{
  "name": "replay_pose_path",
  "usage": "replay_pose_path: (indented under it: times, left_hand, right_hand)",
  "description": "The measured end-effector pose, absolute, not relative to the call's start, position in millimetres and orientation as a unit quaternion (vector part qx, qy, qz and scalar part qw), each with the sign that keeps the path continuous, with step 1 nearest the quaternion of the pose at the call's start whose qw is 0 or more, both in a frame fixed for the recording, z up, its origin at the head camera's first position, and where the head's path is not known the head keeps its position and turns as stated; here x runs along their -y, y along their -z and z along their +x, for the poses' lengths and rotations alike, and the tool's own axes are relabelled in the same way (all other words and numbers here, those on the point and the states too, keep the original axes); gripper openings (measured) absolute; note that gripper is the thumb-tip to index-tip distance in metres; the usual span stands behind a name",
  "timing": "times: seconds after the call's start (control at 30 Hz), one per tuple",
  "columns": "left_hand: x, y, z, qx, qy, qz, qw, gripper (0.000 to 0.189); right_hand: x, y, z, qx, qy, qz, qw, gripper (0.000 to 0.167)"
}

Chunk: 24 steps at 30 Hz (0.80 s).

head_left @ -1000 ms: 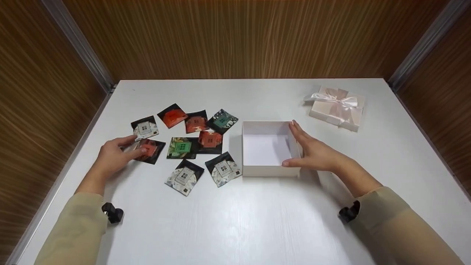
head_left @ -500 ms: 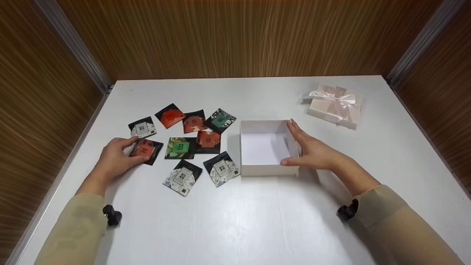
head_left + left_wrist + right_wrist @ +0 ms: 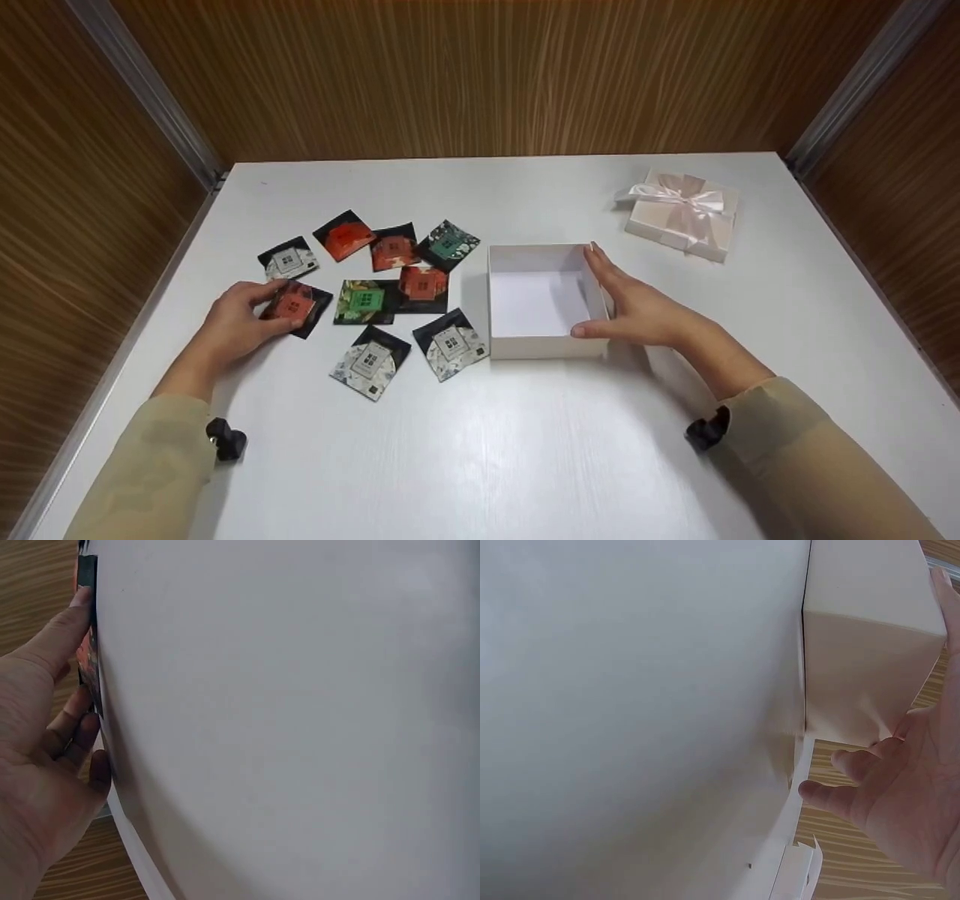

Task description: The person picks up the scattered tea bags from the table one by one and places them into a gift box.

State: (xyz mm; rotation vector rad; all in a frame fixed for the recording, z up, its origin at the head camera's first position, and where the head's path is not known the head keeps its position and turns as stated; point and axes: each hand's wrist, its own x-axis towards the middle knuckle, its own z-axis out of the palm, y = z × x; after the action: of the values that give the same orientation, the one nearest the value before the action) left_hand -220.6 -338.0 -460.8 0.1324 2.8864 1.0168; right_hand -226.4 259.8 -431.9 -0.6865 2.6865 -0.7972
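Note:
My left hand (image 3: pixel 238 321) is at the left of the table, its thumb and index finger spanning a flat red-and-black sachet (image 3: pixel 292 304) by opposite edges. In the left wrist view the thumb lies along one side of that sachet (image 3: pixel 87 652), with the other fingers bent beneath. A white-and-black sachet (image 3: pixel 289 259) lies just beyond the fingertips. My right hand (image 3: pixel 645 311) holds the right side of an open white box (image 3: pixel 547 347), thumb at the front rim and index finger at the back corner. From the right wrist, the hand (image 3: pixel 907 787) is against the box's side wall (image 3: pixel 870 679).
Several more sachets lie left of the box, among them a green one (image 3: pixel 366 301), an orange one (image 3: pixel 345 235) and a white one (image 3: pixel 373 363). A pale lid with a satin bow (image 3: pixel 682 214) rests at the back right. Wood-grain panels (image 3: pixel 480 75) enclose the table.
My left thumb has slid toward the near edge of the red-and-black sachet, and its index finger has come off the white one beyond. The right hand stays on the box.

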Motion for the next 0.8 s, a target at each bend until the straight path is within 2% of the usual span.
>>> replay_pose_path:
  times: [0.47, 0.67, 0.8]
  left_hand:
    - [330, 457, -219, -0.925, -0.376, 0.04, 0.031, 0.076]
    - [330, 451, -216, -0.888, -0.459, -0.004, 0.041, 0.065]
    - [326, 443, -217, -0.87, -0.493, 0.004, 0.023, 0.052]
  right_hand:
    - [-259, 431, -226, -0.924, 0.276, -0.233, 0.127, 0.128]
    - [-258, 432, -227, -0.922, 0.28, -0.237, 0.123, 0.128]
    - [-259, 433, -226, -0.922, 0.284, -0.233, 0.126, 0.129]
